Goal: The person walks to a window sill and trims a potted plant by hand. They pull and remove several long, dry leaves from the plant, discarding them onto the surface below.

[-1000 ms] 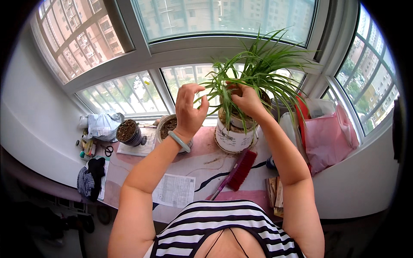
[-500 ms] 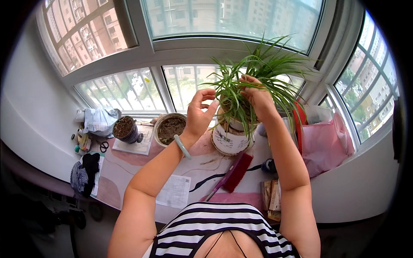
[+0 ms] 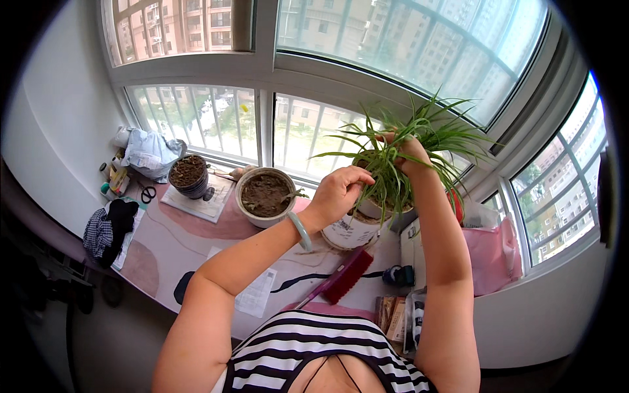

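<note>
A spider plant (image 3: 436,123) with long, thin green leaves stands by the window in a white pot (image 3: 350,230) with dark printing. My left hand (image 3: 341,195), a pale bangle on its wrist, is closed in a pinch on a leaf at the plant's lower left side. My right hand (image 3: 413,157) reaches into the foliage from the right, its fingers curled around leaves near the top. Leaves partly cover the right fingertips. Left of the plant, a round pot (image 3: 266,196) holds brown soil and a small sprig at its rim.
A smaller dark pot (image 3: 190,175) of soil stands on a flat board. A red-bristled brush (image 3: 347,278) lies on the table before the plant. Scissors (image 3: 149,194), a plastic bag (image 3: 152,155) and dark cloth (image 3: 118,229) are at left; a pink bag (image 3: 490,252) is at right.
My left hand has gone from open fingers beside the plant to a pinch at its lower leaves. My right hand stays in the foliage. The view has shifted, showing more of the left side.
</note>
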A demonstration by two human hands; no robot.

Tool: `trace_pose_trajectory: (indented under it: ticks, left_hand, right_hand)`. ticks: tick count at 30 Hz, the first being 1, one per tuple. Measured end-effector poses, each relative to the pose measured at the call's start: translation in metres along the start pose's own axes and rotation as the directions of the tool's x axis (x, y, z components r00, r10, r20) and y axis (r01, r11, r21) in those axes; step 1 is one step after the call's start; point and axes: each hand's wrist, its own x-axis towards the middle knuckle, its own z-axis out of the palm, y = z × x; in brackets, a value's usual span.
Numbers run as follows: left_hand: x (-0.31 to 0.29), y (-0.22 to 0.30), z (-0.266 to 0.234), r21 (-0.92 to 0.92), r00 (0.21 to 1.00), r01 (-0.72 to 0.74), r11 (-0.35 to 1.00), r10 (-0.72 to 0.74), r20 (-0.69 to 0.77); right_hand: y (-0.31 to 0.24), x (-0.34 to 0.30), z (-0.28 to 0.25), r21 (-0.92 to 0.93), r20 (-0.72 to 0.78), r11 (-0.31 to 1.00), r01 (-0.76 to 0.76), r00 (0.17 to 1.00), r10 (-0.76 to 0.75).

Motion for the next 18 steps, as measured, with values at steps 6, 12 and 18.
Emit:
trace_pose_trajectory:
  ticks: [6,12,18]
  left_hand:
    - [0.003,-0.001,-0.017,0.167,0.995,-0.037,0.985,0.052,-0.091]
    - [-0.005,0.046,-0.012,0.431,0.898,-0.391,0.813,0.44,-0.016]
    - [-0.034,0.023,0.001,0.371,0.894,-0.353,0.859,0.194,0.403]
  right_hand:
    - [0.016,-0.117,0.041,0.246,-0.479,0.884,0.398,0.843,-0.246]
    - [0.061,-0.175,0.056,-0.291,-0.359,0.523,0.801,0.415,-0.836]
    - [0.059,-0.198,0.103,-0.521,0.355,0.362,0.773,0.582,-0.732]
